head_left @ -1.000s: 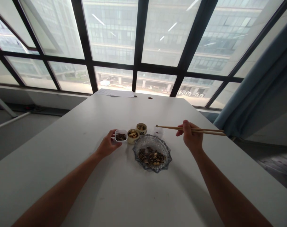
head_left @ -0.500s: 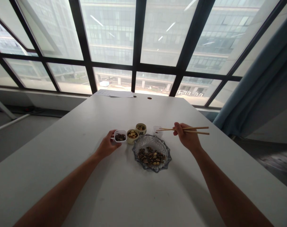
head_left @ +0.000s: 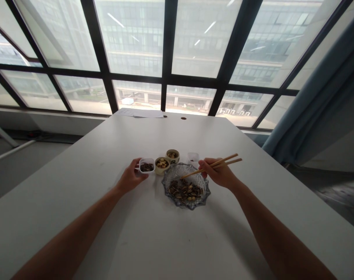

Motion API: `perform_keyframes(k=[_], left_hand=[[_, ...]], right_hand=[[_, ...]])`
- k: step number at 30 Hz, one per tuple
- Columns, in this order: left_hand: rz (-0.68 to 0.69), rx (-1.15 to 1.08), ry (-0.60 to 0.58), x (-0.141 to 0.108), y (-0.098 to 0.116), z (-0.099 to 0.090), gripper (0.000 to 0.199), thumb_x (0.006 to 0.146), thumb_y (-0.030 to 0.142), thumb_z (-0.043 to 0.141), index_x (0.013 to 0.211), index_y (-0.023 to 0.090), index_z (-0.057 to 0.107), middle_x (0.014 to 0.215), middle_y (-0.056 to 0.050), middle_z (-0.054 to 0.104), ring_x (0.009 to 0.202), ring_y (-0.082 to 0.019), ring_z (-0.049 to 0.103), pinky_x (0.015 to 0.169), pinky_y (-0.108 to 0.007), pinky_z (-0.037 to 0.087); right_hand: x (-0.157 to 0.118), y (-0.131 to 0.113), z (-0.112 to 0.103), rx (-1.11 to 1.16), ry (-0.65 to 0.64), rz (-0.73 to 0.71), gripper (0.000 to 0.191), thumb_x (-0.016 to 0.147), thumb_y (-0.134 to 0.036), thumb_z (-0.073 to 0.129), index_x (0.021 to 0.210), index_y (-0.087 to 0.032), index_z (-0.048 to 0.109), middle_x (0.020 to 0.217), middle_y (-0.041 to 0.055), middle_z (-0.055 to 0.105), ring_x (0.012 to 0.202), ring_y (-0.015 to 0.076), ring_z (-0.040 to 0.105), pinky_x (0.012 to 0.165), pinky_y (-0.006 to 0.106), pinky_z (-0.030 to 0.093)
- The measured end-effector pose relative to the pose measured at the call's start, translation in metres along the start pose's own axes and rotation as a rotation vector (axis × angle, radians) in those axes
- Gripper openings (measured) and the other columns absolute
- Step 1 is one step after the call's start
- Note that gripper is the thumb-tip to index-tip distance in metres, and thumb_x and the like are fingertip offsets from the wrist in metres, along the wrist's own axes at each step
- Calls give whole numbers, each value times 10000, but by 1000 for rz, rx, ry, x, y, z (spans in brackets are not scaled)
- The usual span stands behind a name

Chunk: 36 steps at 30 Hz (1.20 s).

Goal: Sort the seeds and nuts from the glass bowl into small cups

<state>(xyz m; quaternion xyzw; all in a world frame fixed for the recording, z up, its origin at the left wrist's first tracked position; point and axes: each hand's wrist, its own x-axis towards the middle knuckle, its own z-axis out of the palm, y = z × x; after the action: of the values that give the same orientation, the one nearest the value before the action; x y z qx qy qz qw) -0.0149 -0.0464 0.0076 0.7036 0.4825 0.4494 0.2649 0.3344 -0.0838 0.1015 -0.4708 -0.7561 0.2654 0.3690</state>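
On the table (head_left: 153, 233), the left hand (head_left: 130, 179) clasps a white cup (head_left: 147, 168) while the right hand (head_left: 219, 173) grips chopsticks (head_left: 192, 174), tips angled toward seeds (head_left: 179, 190) in the glass bowl (head_left: 177, 170), apparently the pick-up step, requiring a controlled pinch on one piece.

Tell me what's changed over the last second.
The right hand has carried the chopsticks leftward and nearer the person, from by the right-hand white cup to the glass bowl. The dark piece seen at their tips appears let go. The left hand still holds the seed cup.
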Motion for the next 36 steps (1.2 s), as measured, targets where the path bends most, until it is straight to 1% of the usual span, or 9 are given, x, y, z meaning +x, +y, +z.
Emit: perform_keyframes(k=[8, 11, 15, 19, 22, 26, 28, 31, 36], left_hand=[[3, -8, 9, 0, 2, 0, 570, 682, 368, 745, 1178, 196, 523, 1015, -86, 722, 932, -227, 689, 756, -341, 565], [-10, -7, 8, 1, 3, 0, 570, 676, 370, 743, 1173, 191, 528, 1024, -90, 720, 937, -231, 688, 749, -339, 563], [-14, -9, 5, 1, 2, 1, 584, 668, 363, 748, 1180, 194, 525, 1031, -87, 715, 918, -223, 683, 756, -341, 559], [-16, -12, 8, 1, 2, 1, 585, 670, 360, 744, 1186, 198, 521, 1016, -79, 716, 913, -219, 680, 749, -334, 554], [-20, -5, 2, 1, 3, 0, 578, 667, 360, 739, 1177, 195, 522, 1012, -78, 716, 908, -219, 678, 740, -329, 551], [-22, -4, 0, 1, 3, -1, 580, 670, 359, 734, 1183, 194, 519, 1021, -79, 715, 937, -226, 679, 762, -337, 553], [-23, -1, 0, 1, 3, -1, 587, 672, 361, 736, 1190, 193, 517, 1032, -84, 714, 949, -230, 678, 777, -346, 553], [-23, 9, 0, 2, 4, -1, 590, 671, 363, 739, 1190, 189, 519, 1037, -91, 714, 948, -234, 677, 772, -350, 551], [-11, 10, 15, 2, 5, 0, 578, 663, 348, 743, 1178, 196, 530, 1006, -81, 724, 929, -235, 686, 736, -337, 551]], right_hand=[[-1, -2, -1, -18, -53, -42, 530, 934, -590, 494, 653, -169, 652, 493, 24, 620, 437, 118, 542, 438, 224, 405], [2, 1, 1, 122, 73, 15, 532, 875, -646, 559, 662, -171, 669, 461, 21, 615, 419, 126, 557, 430, 230, 429], [11, 9, -1, 502, 292, 150, 531, 764, -680, 673, 621, -169, 650, 402, 9, 569, 359, 127, 533, 396, 247, 451], [18, 15, -5, 677, 347, 250, 522, 666, -663, 761, 584, -164, 633, 361, -9, 520, 318, 121, 496, 362, 252, 434], [16, 14, -9, 576, 447, 194, 530, 725, -680, 700, 599, -170, 635, 379, 0, 538, 328, 132, 504, 377, 271, 445], [4, 9, -17, 60, 658, -41, 520, 899, -621, 538, 644, -184, 659, 477, 34, 626, 436, 148, 586, 495, 282, 494], [-3, 7, -21, -160, 637, -146, 514, 941, -579, 494, 657, -189, 669, 516, 44, 655, 481, 155, 620, 535, 282, 504], [-6, 8, -22, -292, 614, -219, 519, 973, -540, 446, 656, -191, 662, 539, 51, 672, 483, 158, 629, 528, 280, 494], [2, 15, -20, -331, 492, -144, 498, 960, -532, 484, 629, -189, 628, 536, 46, 659, 475, 158, 611, 500, 274, 459]])
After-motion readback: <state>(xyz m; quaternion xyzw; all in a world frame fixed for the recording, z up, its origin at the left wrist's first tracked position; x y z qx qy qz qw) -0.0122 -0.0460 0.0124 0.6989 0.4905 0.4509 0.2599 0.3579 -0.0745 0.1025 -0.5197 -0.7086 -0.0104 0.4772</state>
